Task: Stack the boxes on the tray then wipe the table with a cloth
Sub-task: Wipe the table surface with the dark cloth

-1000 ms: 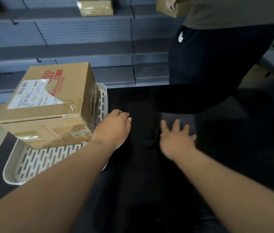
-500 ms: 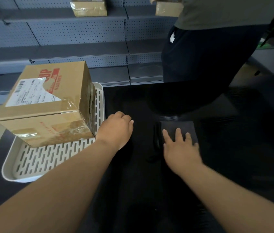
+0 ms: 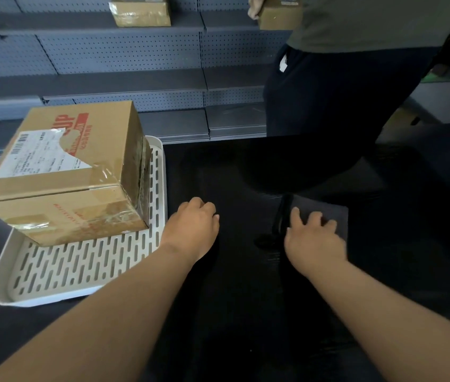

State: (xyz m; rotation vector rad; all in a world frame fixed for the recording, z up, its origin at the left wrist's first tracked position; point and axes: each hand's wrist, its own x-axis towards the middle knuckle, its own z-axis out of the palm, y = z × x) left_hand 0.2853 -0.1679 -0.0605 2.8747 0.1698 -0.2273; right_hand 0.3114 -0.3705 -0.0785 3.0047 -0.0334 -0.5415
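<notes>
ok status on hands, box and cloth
Left hand empty, on table beside tray. Right hand spread flat on cloth. Box on tray. Another person at table's far edge.

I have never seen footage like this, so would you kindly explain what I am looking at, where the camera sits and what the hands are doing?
There is no machine here: a person wears one wide-angle camera on the head, looking forward and down, so the two bare arms are their own. On the black table lies a white slotted tray with a taped cardboard box standing on it. The left hand is beside the tray, fingers loosely curled, holding nothing. The right hand lies with spread fingers on a dark cloth. Beyond the table another person stands by grey shelves, holding a small box.
</notes>
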